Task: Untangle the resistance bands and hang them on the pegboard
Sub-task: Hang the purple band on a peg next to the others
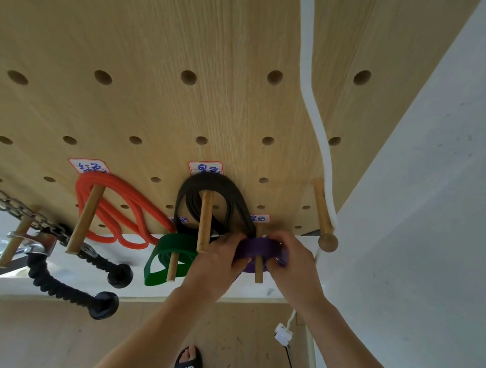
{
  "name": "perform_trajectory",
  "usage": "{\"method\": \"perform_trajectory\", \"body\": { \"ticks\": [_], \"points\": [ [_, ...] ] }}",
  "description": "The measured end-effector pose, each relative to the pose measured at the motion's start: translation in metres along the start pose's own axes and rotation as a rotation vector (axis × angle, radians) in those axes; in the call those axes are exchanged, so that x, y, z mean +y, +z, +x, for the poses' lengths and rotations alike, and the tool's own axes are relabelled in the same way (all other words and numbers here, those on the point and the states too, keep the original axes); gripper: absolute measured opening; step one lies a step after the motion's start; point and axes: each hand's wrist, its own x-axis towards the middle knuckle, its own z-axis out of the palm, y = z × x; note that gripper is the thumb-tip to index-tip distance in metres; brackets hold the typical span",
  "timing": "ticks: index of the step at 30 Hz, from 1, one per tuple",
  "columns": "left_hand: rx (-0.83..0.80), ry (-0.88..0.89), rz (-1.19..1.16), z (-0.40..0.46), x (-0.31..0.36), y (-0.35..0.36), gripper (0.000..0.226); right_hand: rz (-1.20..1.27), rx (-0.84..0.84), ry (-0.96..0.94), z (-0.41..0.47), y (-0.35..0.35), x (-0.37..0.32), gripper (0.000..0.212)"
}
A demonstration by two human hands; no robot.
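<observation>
From your head view, your left hand [219, 258] and right hand [293, 261] both curl their grip around the purple band [261, 248] looped over a wooden peg [258, 271] at the pegboard [160, 49] bottom edge, with the green band [171, 251] at nine o'clock of it and the black band [218, 199] at eleven.

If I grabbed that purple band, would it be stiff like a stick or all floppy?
Probably floppy. The purple band bends in a loop around its peg where the left hand and right hand hold it. The green band beside it droops off its own peg, so this one likely sags too. It looks thin and flat, so probably light.
</observation>
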Motion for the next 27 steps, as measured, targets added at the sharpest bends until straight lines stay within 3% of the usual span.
{"method": "perform_trajectory", "body": {
  "ticks": [9,14,21,27],
  "points": [
    [-0.071,0.158,0.057,0.005,-0.004,-0.022,0.038,-0.131,-0.009,-0.175,-0.004,-0.001,0.001,0.042],
    [-0.108,0.141,-0.016,0.012,-0.002,-0.025,0.033,-0.191,-0.069,-0.191,0.002,-0.009,-0.003,0.031],
    [-0.07,0.123,-0.079,0.008,0.002,-0.024,0.029,-0.126,-0.043,-0.189,0.002,-0.014,-0.005,0.033],
    [-0.029,0.096,0.071,0.008,0.002,-0.014,0.029,-0.102,-0.041,-0.161,0.004,-0.014,-0.004,0.034]
  ]
}}
